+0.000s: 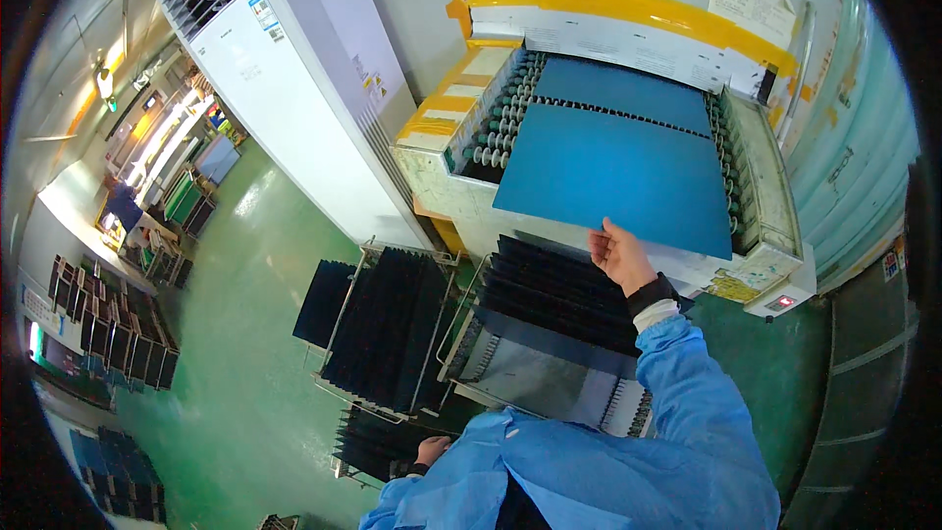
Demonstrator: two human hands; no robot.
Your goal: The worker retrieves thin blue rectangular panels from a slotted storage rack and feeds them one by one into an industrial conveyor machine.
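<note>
A large blue panel (pixel 613 172) lies on the rollers of a conveyor machine (pixel 760 172), its near edge overhanging the front. At that edge is my right hand (pixel 620 257), fingers curled and pinching the rim. A second blue panel (pixel 628 88) sits farther in on the rollers, a narrow gap between the two. Low at my left side, my left hand (pixel 433 450) is beside dark panels (pixel 378 442) in a low rack; its fingers are mostly hidden. In front of me a slotted rack (pixel 549 378) holds several dark panels (pixel 564 294) leaning in a row.
Another wire rack of dark panels (pixel 383 329) stands left of the slotted one. A tall white air conditioner (pixel 294 98) rises beside the machine. More racks (pixel 113 324) line the far left of the green floor (pixel 245 334), where another person (pixel 126 206) works.
</note>
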